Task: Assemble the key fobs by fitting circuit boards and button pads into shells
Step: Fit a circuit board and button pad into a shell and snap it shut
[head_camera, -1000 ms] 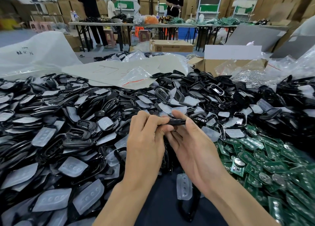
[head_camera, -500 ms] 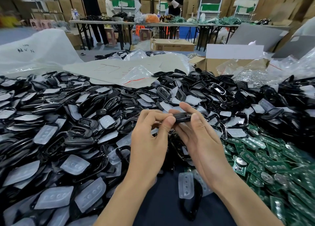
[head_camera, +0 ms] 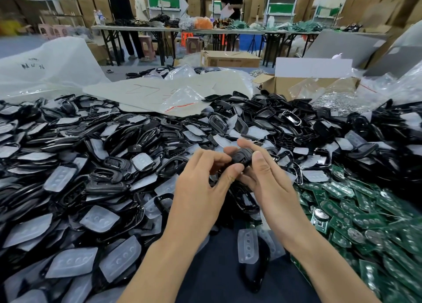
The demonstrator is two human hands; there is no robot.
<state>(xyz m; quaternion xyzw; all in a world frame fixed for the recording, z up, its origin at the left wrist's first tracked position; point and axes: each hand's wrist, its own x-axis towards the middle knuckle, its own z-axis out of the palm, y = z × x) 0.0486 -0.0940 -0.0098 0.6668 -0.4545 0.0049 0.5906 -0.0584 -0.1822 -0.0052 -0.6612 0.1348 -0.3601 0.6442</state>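
Since the half-second-earlier view the key fob (head_camera: 243, 157) had been rolled from edge-on to face-on, so its rounded black back showed to the camera, at much the same spot in the air above the heap of loose shells (head_camera: 141, 140). The right grip (head_camera: 267, 184) pinched the fob, thumb on the near side and fingers behind; the left grip (head_camera: 201, 188) pinched its left end between thumb tip and curled fingers. Neither was spread.

Clear button pads (head_camera: 100, 220) lay mixed among the shells, green circuit boards (head_camera: 365, 225) were heaped at the right, and a bare patch of dark surface (head_camera: 214, 275) showed near the wrists.

By the look of it the fob was light, stiff plastic — glossy, so probably a little slippery. Its seam likely wanted pressure along the long edges rather than on the button face, since the pad inside seemed soft and the board easily cracked.
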